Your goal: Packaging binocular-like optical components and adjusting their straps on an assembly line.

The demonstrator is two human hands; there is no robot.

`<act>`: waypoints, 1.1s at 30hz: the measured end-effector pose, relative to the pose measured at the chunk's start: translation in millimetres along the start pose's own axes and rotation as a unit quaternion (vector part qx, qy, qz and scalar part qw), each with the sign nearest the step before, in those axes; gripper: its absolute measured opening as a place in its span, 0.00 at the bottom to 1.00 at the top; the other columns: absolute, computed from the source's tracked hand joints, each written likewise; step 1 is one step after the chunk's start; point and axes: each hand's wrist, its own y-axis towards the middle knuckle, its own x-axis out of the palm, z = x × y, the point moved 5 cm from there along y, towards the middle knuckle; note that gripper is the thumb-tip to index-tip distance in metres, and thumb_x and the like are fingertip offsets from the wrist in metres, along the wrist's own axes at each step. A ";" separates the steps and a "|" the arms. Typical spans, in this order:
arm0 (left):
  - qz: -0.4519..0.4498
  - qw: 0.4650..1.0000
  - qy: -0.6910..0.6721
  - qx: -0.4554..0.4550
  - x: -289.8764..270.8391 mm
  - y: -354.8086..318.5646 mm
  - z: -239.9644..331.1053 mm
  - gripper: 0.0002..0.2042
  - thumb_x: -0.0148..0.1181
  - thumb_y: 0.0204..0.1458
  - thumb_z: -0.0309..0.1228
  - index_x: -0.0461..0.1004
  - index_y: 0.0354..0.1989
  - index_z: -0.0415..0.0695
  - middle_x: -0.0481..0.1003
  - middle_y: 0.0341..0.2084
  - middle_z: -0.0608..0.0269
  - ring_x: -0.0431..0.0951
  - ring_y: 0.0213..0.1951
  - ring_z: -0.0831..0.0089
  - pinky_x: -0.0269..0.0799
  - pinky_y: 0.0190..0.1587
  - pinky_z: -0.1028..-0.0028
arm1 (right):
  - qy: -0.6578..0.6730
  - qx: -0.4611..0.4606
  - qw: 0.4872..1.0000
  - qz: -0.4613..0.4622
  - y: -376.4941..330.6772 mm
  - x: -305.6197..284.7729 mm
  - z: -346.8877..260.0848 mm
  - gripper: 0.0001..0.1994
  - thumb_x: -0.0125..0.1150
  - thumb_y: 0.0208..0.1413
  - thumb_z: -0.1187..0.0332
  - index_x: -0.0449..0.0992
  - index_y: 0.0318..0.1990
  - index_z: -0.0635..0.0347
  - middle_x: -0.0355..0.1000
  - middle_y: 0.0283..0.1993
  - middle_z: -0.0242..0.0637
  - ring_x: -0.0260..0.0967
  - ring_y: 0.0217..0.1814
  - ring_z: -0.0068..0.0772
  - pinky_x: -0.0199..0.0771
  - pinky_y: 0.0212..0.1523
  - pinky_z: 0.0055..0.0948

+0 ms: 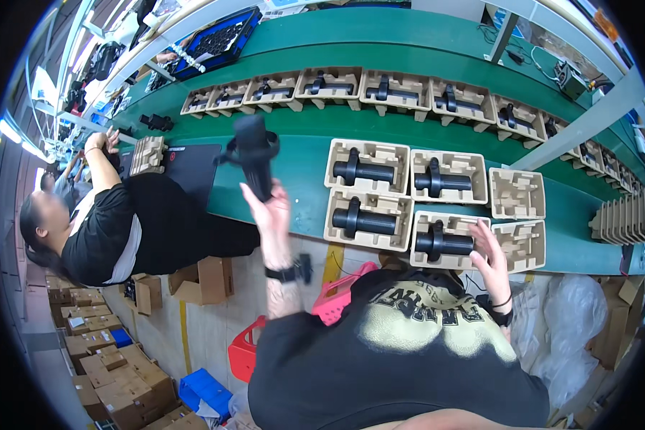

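My left hand [271, 212] is closed around the lower end of a black tubular device [254, 147] with a wide collar, raised upright over the bench and slightly blurred. My right hand [490, 252] has its fingers apart at the right end of a moulded cardboard tray [451, 264]. In that tray lies a similar black device [437, 242], its end close to my fingers; whether they touch it I cannot tell. Three neighbouring trays each hold one such device, among them the near-left tray [335, 239]. Two trays to the right, such as the far one [517, 193], hold no device.
A row of filled trays [327, 87] runs along the green bench [301, 154] behind. Nested trays [620, 220] stand at the right. A metal post [580, 122] crosses the right side. Another person [122, 222] sits at the left beside a dark mat [193, 172].
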 end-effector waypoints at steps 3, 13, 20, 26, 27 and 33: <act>-0.155 0.902 -0.211 -0.342 50.6 -90.0 -100.6 0.28 0.52 0.55 0.54 0.66 0.52 0.40 0.65 0.29 0.66 0.63 0.20 0.84 0.65 0.21 0.85 | 0.008 -0.049 0.991 -0.125 14.9 29.7 -33.5 0.45 0.68 0.43 0.71 0.47 0.69 0.59 0.57 0.66 0.48 0.53 0.69 0.42 0.51 0.68 0.39; -0.356 0.728 0.338 -0.478 84.2 -191.7 -240.6 0.33 0.28 0.61 0.58 0.59 0.58 0.38 0.74 0.38 0.52 0.77 0.35 0.66 0.78 0.39 0.69 | -0.213 -0.086 0.966 0.117 31.9 -4.0 -16.9 0.28 0.69 0.35 0.67 0.68 0.48 0.65 0.71 0.39 0.43 0.70 0.42 0.39 0.70 0.46 0.35; -0.372 0.768 0.233 -0.467 81.0 -170.7 -242.3 0.34 0.46 0.57 0.52 0.55 0.64 0.40 0.64 0.57 0.53 0.69 0.56 0.63 0.73 0.51 0.65 | -0.329 -0.176 0.928 -0.006 -25.3 -14.1 -15.7 0.29 0.68 0.36 0.64 0.68 0.50 0.61 0.70 0.42 0.46 0.68 0.48 0.47 0.68 0.48 0.40; -0.420 0.713 0.356 -0.435 128.7 -196.7 -262.2 0.27 0.49 0.59 0.35 0.52 0.66 0.42 0.63 0.58 0.55 0.71 0.52 0.65 0.73 0.48 0.69 | -0.459 -0.191 0.866 0.055 -18.2 -86.5 1.7 0.22 0.63 0.32 0.68 0.74 0.42 0.54 0.69 0.36 0.42 0.66 0.43 0.49 0.64 0.46 0.45; -0.463 0.682 0.440 -0.356 120.1 -190.2 -270.8 0.27 0.49 0.60 0.35 0.52 0.66 0.42 0.65 0.57 0.55 0.72 0.51 0.67 0.72 0.47 0.70 | -0.547 -0.155 0.811 0.137 -19.1 -108.0 3.9 0.25 0.63 0.27 0.70 0.75 0.42 0.50 0.70 0.38 0.38 0.64 0.49 0.48 0.61 0.51 0.50; -0.471 0.693 0.483 -0.255 103.2 -164.9 -297.4 0.26 0.54 0.58 0.35 0.56 0.64 0.42 0.70 0.52 0.52 0.74 0.46 0.68 0.71 0.46 0.71 | -0.611 -0.028 0.771 0.176 -36.8 -197.5 84.3 0.29 0.61 0.31 0.78 0.72 0.49 0.50 0.65 0.53 0.33 0.49 0.68 0.49 0.36 0.66 0.67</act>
